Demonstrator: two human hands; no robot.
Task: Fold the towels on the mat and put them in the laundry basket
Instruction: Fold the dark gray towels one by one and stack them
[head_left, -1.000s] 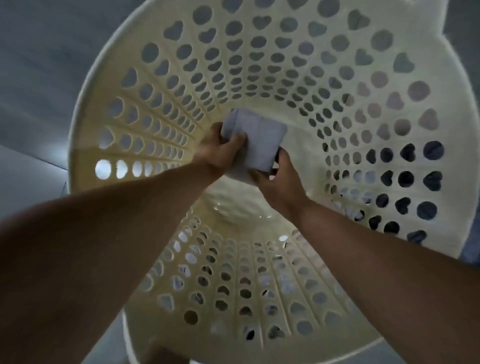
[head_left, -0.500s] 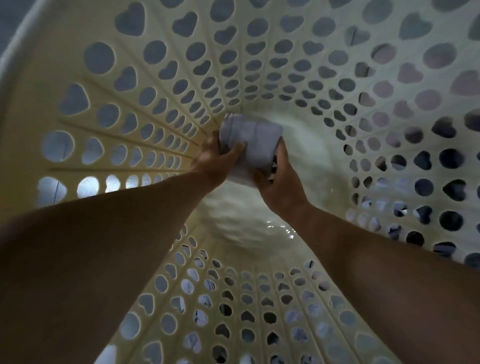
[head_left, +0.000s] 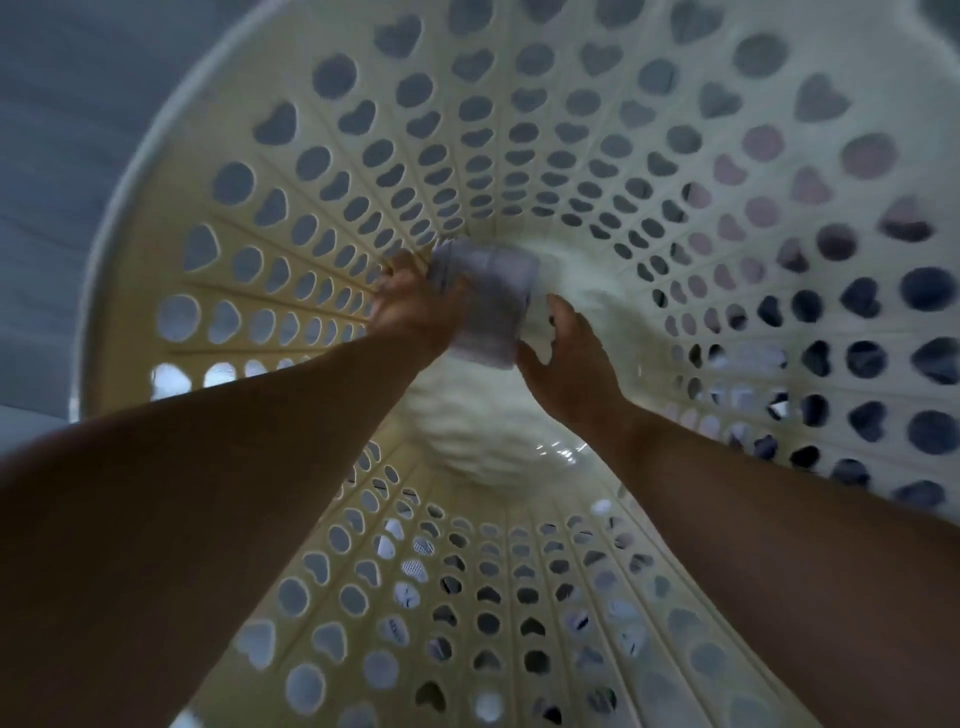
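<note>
Deep in the laundry basket (head_left: 291, 171), the folded towel (head_left: 488, 299) was still gripped by the left hand (head_left: 415, 312) but just let go by the right hand (head_left: 569, 364), fingers spread, so nearly dropped off.

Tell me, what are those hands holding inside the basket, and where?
The left hand grips the folded towel by its left edge; the right hand, open, sits by its lower corner.
</note>
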